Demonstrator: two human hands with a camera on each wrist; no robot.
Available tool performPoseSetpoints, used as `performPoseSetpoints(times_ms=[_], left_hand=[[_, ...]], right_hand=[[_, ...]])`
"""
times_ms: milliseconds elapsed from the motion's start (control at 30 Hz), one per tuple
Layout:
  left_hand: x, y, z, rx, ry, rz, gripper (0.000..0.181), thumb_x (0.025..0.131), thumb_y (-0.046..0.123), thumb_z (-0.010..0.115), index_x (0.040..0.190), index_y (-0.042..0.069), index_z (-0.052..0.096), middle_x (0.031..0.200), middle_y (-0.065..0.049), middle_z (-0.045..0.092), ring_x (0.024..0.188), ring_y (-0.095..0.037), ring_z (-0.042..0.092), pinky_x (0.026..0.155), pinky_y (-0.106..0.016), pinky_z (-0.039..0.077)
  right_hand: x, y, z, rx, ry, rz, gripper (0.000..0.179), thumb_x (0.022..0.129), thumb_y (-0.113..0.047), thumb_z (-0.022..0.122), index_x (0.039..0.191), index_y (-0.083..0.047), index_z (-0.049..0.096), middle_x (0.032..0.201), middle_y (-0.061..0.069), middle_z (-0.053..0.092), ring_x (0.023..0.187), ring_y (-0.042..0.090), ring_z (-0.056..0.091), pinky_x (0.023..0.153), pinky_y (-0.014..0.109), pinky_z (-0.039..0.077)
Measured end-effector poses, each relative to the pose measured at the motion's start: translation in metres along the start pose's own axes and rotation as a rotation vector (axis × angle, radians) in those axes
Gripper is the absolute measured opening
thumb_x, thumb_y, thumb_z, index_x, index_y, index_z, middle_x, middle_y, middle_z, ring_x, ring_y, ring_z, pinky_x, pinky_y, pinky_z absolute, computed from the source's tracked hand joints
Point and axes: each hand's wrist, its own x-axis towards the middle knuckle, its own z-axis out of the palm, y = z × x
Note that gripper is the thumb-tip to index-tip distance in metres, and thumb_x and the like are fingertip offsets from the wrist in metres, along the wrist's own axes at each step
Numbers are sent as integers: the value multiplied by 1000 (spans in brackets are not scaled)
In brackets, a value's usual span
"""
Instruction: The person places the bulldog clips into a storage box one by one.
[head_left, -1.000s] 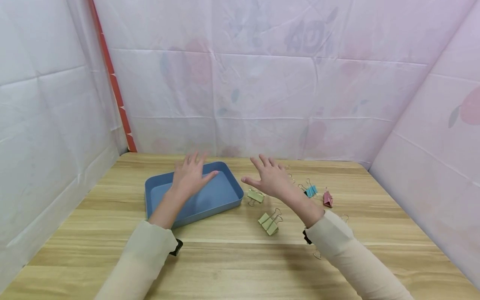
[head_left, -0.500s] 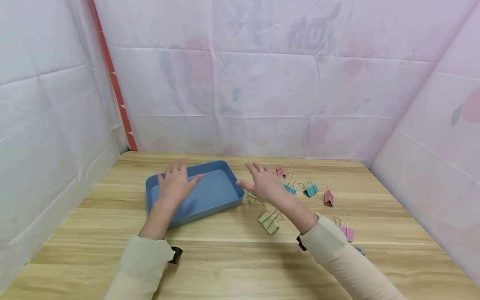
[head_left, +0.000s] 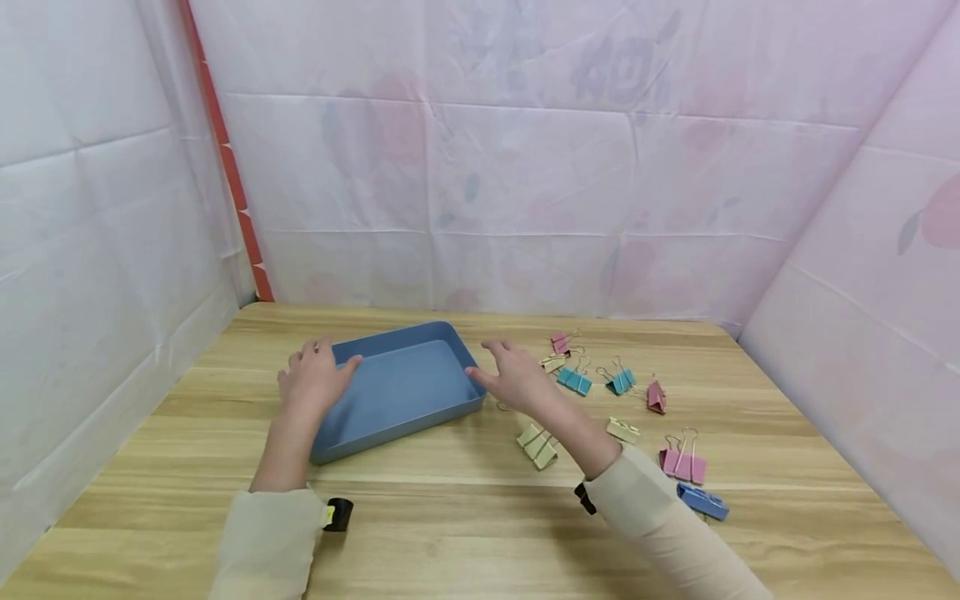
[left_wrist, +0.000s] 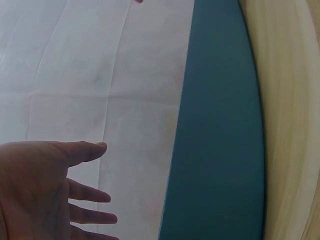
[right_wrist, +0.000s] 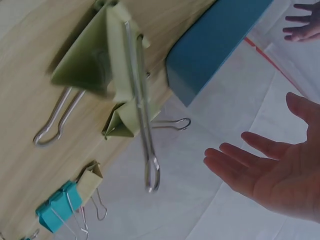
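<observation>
A blue rectangular tray [head_left: 408, 383] stands left of centre on the wooden table, with nothing inside its visible part. My left hand [head_left: 309, 379] is at the tray's left end, overlapping that rim in the head view. In the left wrist view its fingers are spread and hold nothing, beside the tray's side wall [left_wrist: 217, 125]. My right hand [head_left: 513, 379] is by the right end, thumb right at the rim, palm bare in the right wrist view. Under the right forearm lies a pale green binder clip [head_left: 536, 446]. Another green clip [right_wrist: 122, 120] is mostly hidden behind that hand in the head view.
More binder clips lie to the right: teal ones [head_left: 574, 381] [head_left: 621, 382], pink ones [head_left: 561, 343] [head_left: 684, 465], a dark red one [head_left: 656, 397], yellow ones [head_left: 553, 363] [head_left: 622, 430] and a blue one [head_left: 702, 501]. White patterned sheets [head_left: 525, 208] enclose the table.
My left hand has moved left and down from over the tray to its left end. The right hand has shifted slightly left and lower to the right rim, uncovering several clips.
</observation>
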Motion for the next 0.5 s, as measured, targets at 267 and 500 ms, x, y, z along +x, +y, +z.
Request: performPoseSetpoints(times_ms=[267, 500], left_hand=[[-1, -14, -9, -57, -100, -70, 69, 96, 37, 40, 140, -11, 18, 137, -36, 20, 122, -54, 21, 91, -66, 24], [-3, -28, -16, -49, -169, -88, 60, 98, 26, 34, 136, -18, 18, 132, -41, 19, 118, -58, 23, 91, -64, 27]], right_hand=[[-1, -6, 1, 69, 5, 39, 59, 91, -39, 54, 136, -2, 42, 136, 20, 41, 122, 35, 40, 93, 50, 37], [4, -3, 6, 127, -26, 92, 58, 91, -36, 54, 134, 1, 43, 130, 20, 47, 119, 35, 43, 93, 48, 38]])
